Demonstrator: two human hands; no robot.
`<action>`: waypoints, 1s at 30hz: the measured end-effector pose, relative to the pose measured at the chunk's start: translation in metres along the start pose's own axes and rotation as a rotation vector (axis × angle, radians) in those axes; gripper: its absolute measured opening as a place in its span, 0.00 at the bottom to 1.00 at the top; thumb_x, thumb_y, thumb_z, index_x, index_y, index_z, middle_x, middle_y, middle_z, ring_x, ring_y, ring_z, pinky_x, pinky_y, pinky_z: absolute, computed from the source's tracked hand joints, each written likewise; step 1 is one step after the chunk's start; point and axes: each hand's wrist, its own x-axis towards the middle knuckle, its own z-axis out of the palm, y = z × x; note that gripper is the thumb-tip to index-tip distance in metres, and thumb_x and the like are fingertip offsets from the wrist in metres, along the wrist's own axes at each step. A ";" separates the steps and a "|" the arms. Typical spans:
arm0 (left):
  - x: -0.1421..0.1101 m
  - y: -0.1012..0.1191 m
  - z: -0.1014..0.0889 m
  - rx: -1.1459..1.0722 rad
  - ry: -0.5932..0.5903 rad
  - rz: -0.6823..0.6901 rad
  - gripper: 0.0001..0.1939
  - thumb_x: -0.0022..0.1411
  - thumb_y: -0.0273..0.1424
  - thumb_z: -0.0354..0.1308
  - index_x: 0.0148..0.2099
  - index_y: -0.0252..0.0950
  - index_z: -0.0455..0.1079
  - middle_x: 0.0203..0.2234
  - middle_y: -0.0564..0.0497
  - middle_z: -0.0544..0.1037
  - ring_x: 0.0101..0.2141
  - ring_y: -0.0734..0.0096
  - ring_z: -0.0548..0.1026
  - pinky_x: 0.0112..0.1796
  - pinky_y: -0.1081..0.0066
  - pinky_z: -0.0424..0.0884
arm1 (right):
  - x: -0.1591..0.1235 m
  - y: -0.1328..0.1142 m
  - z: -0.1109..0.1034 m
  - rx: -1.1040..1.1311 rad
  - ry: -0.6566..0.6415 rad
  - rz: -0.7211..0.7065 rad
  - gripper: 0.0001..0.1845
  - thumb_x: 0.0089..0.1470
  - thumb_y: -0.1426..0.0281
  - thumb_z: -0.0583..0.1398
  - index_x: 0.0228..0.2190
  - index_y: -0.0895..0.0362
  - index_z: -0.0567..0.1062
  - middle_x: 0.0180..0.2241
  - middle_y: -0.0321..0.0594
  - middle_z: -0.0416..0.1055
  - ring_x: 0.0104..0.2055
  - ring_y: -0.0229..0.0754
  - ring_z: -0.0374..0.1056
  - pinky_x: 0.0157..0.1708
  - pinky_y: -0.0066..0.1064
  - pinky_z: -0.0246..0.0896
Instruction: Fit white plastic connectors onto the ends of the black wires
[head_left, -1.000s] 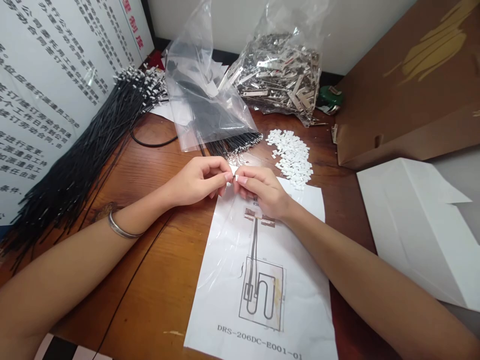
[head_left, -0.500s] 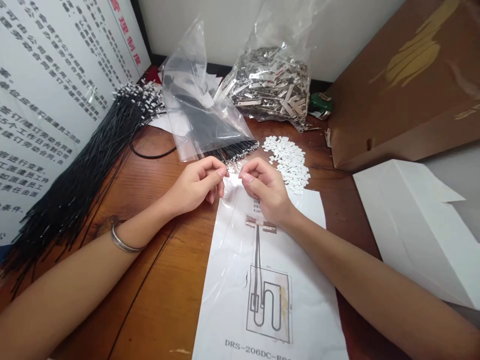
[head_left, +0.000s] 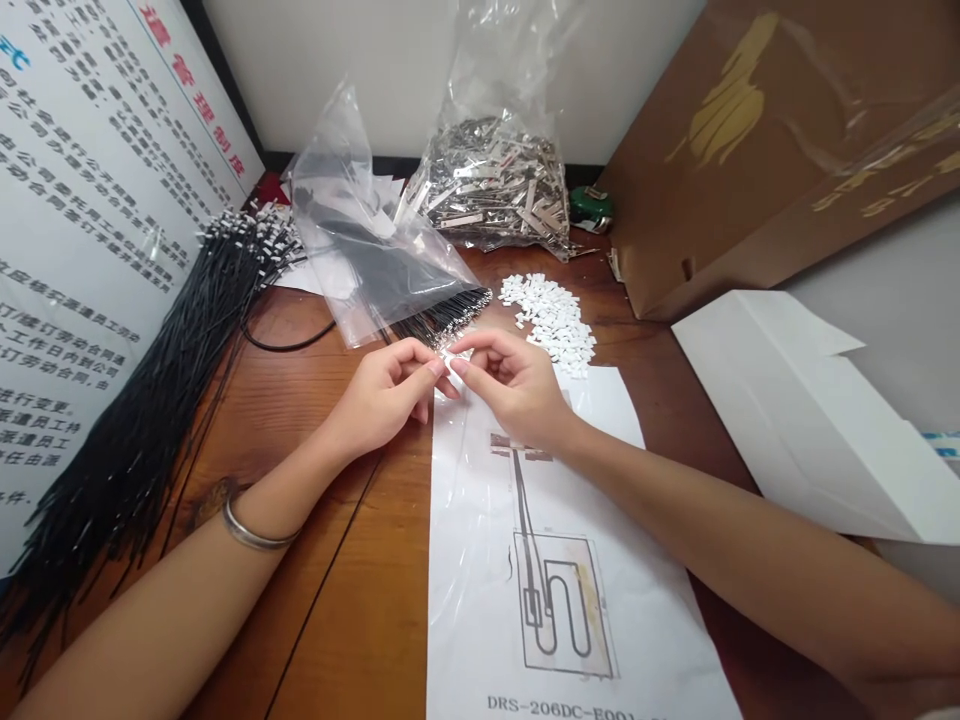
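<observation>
My left hand (head_left: 394,395) is closed in a pinch above the top edge of a printed drawing sheet (head_left: 480,620). Fingertip to fingertip with it, my right hand (head_left: 514,390) also pinches; whatever the fingers hold is too small to make out. Just beyond them, black wires (head_left: 442,315) with shiny metal ends stick out of a clear plastic bag (head_left: 390,265). A pile of small white plastic connectors (head_left: 551,320) lies on the table beyond my right hand.
At left, a big bundle of black wires with white ends (head_left: 150,400) leans by a printed board (head_left: 90,200). Behind stand a bag of metal strips (head_left: 495,190) and a green tape measure (head_left: 591,208). A brown box (head_left: 675,200) and folded white card (head_left: 795,410) are at right.
My hands have come together, the right fingertips now meeting the left ones. The view has shifted, so the things at the back appear further left.
</observation>
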 end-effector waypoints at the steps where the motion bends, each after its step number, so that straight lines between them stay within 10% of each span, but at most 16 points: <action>1: 0.000 0.000 0.000 0.011 -0.001 0.000 0.17 0.61 0.43 0.63 0.32 0.33 0.68 0.26 0.49 0.81 0.18 0.80 0.70 0.22 0.77 0.67 | 0.000 0.000 0.000 -0.013 0.008 -0.010 0.06 0.56 0.68 0.63 0.35 0.57 0.75 0.18 0.27 0.59 0.18 0.31 0.52 0.18 0.29 0.45; 30: 0.000 0.006 0.002 0.146 -0.001 -0.017 0.11 0.66 0.35 0.58 0.35 0.31 0.72 0.29 0.46 0.83 0.19 0.79 0.72 0.23 0.78 0.70 | 0.007 0.000 -0.007 0.057 -0.092 0.105 0.11 0.55 0.68 0.61 0.34 0.61 0.82 0.15 0.27 0.56 0.17 0.29 0.46 0.17 0.28 0.38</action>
